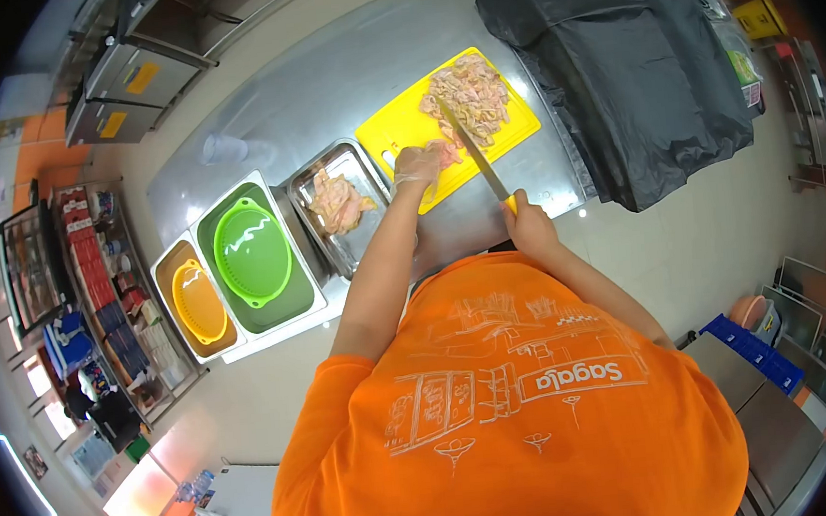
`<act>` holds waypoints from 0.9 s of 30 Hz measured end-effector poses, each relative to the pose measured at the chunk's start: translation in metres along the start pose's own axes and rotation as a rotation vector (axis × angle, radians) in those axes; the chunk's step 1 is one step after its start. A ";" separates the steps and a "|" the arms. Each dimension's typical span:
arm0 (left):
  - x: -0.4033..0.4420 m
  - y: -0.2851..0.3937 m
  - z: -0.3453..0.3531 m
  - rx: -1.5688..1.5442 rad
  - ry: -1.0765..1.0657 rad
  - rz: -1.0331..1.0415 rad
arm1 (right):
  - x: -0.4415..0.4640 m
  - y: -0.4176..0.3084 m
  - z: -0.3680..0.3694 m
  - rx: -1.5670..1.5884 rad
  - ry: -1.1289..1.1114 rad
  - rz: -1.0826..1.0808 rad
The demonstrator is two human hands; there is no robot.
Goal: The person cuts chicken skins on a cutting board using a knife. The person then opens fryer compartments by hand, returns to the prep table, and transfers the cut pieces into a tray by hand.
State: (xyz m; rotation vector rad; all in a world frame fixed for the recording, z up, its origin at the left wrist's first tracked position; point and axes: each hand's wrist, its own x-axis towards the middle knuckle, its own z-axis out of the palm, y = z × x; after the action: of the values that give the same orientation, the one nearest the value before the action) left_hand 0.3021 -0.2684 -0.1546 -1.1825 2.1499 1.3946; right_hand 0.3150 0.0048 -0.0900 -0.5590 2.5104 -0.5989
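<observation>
A yellow cutting board lies tilted on the steel table. My left hand, in a clear plastic glove, grips a pink piece of raw chicken at the board's near side. In my right hand is the yellow handle of a long knife, its blade running across the board beside that piece. A heap of cut raw chicken covers the board's far right part. Left of the board, a steel tray holds larger pale pieces of raw chicken.
At the left stand a white-rimmed container with a green basket and one with an orange basket. A clear cup sits behind them. Black plastic sheeting covers something on the right. Shelving is farther left.
</observation>
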 end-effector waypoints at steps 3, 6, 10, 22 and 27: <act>0.019 -0.024 0.004 0.279 0.063 0.103 | -0.001 0.011 0.016 -0.029 -0.042 -0.023; 0.054 -0.070 0.015 0.518 0.166 0.317 | -0.005 0.018 0.025 -0.070 -0.066 -0.010; -0.018 -0.029 -0.022 0.306 0.314 0.186 | -0.004 0.018 0.021 -0.125 -0.057 -0.009; -0.054 -0.019 -0.038 0.287 0.602 0.441 | 0.001 0.009 0.008 -0.120 -0.150 0.066; -0.038 -0.040 -0.043 -0.052 0.557 0.359 | 0.001 0.012 0.009 -0.112 -0.149 0.066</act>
State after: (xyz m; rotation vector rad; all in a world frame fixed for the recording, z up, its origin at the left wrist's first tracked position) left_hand 0.3629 -0.2948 -0.1338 -1.3806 2.8415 1.3789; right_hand 0.3158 0.0112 -0.1038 -0.5382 2.4211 -0.3790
